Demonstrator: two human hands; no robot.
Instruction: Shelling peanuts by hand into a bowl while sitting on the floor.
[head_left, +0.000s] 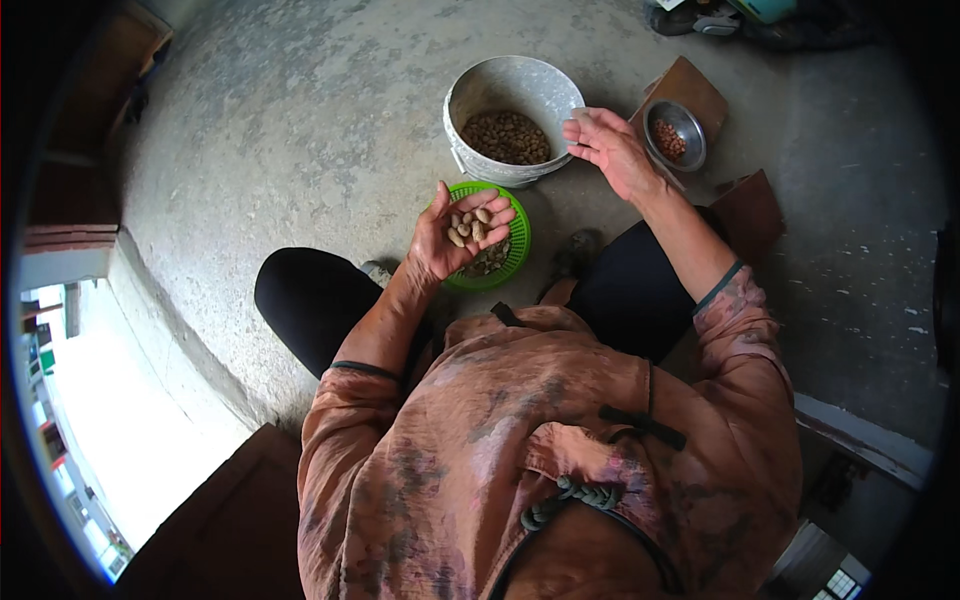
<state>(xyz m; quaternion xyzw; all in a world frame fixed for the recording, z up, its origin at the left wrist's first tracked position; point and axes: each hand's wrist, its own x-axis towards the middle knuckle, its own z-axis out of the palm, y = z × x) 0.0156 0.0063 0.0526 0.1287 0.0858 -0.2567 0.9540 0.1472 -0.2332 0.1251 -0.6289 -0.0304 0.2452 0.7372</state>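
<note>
Several unshelled peanuts (470, 226) lie in the upturned palm of my left hand (457, 229), above a green plastic basket (523, 247) with bits of peanut shell (489, 261) in it. My right hand (611, 146) is raised beside the right rim of a whitish bucket (491, 171), fingers apart, with nothing clearly seen in it. Many unshelled peanuts (506, 138) cover the bucket's bottom. Just right of that hand, a metal bowl (699, 135) holds shelled reddish peanuts (667, 141).
The bowl rests on a brown block or board (694, 82). Another reddish-brown block (752, 206) stands near my right knee. Dark items and footwear (675, 19) lie at the top right on the concrete floor (300, 127). A bright doorway is at the left.
</note>
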